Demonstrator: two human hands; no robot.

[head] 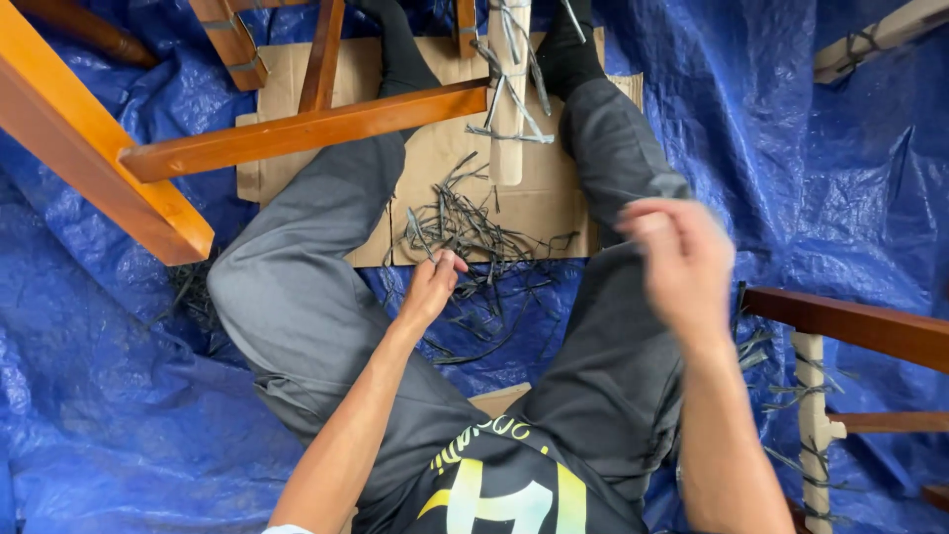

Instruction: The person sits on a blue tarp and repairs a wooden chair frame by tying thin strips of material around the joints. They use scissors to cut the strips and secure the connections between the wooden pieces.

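I sit on a blue tarp (pixel 109 396) with my legs in grey trousers spread apart. My left hand (pixel 432 284) reaches down to a pile of thin dark strips (pixel 465 232) on a sheet of cardboard (pixel 534 203), its fingers pinched on a strip. My right hand (pixel 677 259) is raised above my right knee and blurred; a faint thin strand seems to run from it, but I cannot make out what it holds. A pale wooden post (pixel 508 119) wrapped with dark strips lies between my feet.
An orange-brown wooden chair frame (pixel 297 129) lies across the upper left, over my left leg. A darker wooden frame (pixel 860 324) with a pale, strip-bound post (pixel 813 415) stands at the right. Another bound pale post (pixel 880 35) shows at the top right.
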